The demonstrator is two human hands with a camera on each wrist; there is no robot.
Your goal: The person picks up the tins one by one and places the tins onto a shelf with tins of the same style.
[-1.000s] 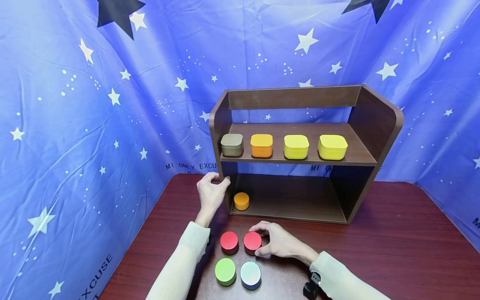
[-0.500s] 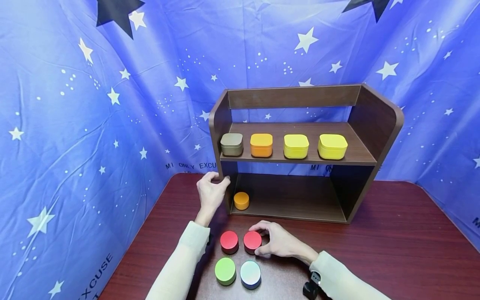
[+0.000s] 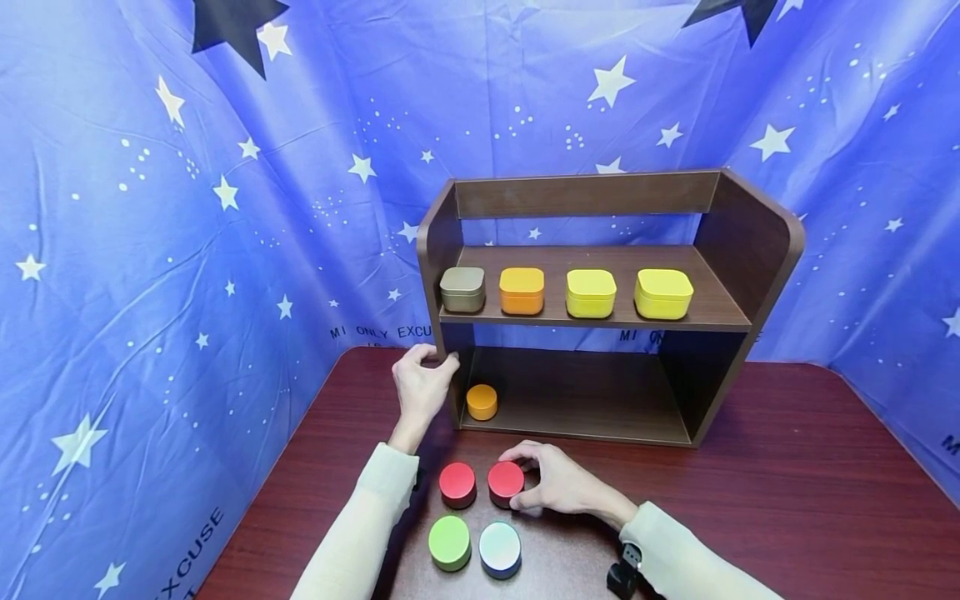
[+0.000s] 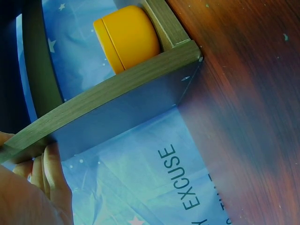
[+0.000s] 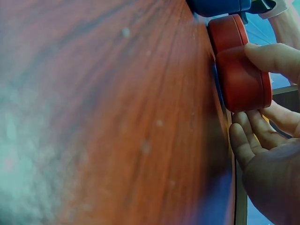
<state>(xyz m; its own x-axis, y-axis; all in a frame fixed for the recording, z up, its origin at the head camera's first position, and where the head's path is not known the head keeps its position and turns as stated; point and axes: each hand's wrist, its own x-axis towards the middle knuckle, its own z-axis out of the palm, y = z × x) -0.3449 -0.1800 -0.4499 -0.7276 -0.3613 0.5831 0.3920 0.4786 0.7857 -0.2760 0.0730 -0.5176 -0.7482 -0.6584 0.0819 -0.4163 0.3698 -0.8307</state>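
Observation:
My left hand (image 3: pixel 422 385) grips the left side panel of a dark brown two-tier wooden shelf (image 3: pixel 577 427); in the left wrist view its fingers (image 4: pixel 55 168) lie along the panel's outer face. On the table in front of the shelf, my right hand (image 3: pixel 558 481) holds a round red tin (image 3: pixel 506 478) between thumb and fingers. The right wrist view shows the thumb (image 5: pixel 274 57) on the tin's side and the fingers curled at its opposite side. Close by on the left stands a second red tin (image 3: pixel 457 481). Nearer me are a green tin (image 3: pixel 450 537) and a light blue one (image 3: pixel 500 546).
A round orange tin (image 3: pixel 482 401) stands at the lower tier's left end. Along the upper tier sit square tins: grey (image 3: pixel 462 292), orange (image 3: pixel 522 293) and two yellow (image 3: pixel 590 296). A blue star-patterned curtain (image 3: pixel 247 217) surrounds the reddish-brown table (image 3: pixel 810 475).

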